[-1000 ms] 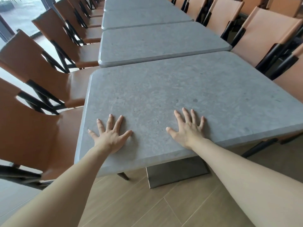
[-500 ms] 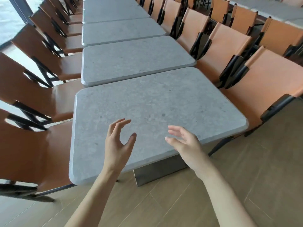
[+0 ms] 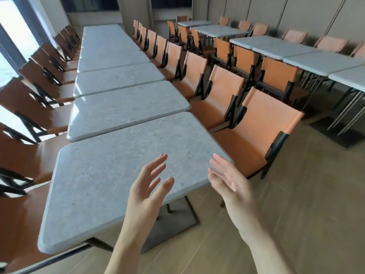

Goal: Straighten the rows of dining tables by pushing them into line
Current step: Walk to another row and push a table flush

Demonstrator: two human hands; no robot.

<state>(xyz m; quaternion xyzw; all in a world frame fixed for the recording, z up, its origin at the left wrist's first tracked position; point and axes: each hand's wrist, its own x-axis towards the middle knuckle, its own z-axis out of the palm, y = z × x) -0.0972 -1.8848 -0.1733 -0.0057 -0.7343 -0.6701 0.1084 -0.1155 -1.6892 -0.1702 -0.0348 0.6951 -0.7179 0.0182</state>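
A row of grey stone-look dining tables runs away from me. The nearest table (image 3: 110, 178) stands on a dark square pedestal base (image 3: 173, 220), its far edge close to the second table (image 3: 122, 109). My left hand (image 3: 148, 186) hovers above the nearest table's front right part, fingers spread, touching nothing. My right hand (image 3: 231, 182) is raised beside the table's right front corner, palm turned inward, fingers apart, holding nothing. A second row of grey tables (image 3: 324, 62) stands at the right.
Orange leather chairs with black frames line both sides of the row, the closest one (image 3: 262, 131) just right of my right hand and darker brown ones (image 3: 21, 151) at the left. Wooden floor (image 3: 296, 204) lies between the two rows. Windows are at the far left.
Both hands have lifted off the nearest table's top and drawn back. My view has pulled away and turned right, bringing the second row of tables into sight.
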